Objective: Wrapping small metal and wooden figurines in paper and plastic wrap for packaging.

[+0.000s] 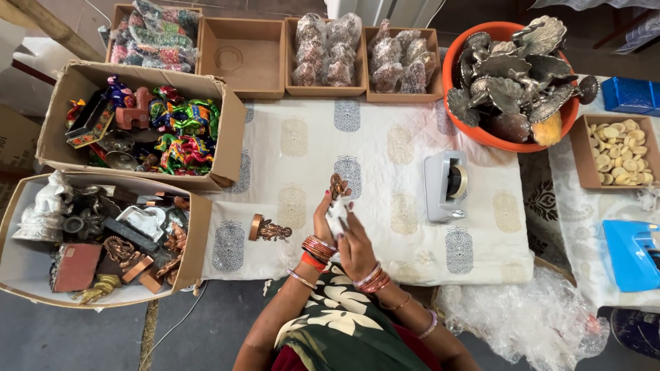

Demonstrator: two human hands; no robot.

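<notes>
My left hand (325, 218) holds a small copper-coloured figurine (337, 185) up over the white printed cloth (385, 144). My right hand (354, 242) is right beside it, fingers pinching a scrap of clear wrap or tape against the figurine's lower part. Both wrists carry red and gold bangles. A second copper figurine (269, 229) lies on its side on the cloth, to the left of my hands. A grey tape dispenser (445, 185) stands on the cloth to the right.
Cardboard boxes of colourful toys (148, 124) and metal figurines (103, 240) sit at left. Trays along the far edge hold wrapped items (326, 48); one tray (242, 55) holds nothing. An orange tub of metal peacock pieces (512, 75) is at the right, with bubble wrap (529, 316) below.
</notes>
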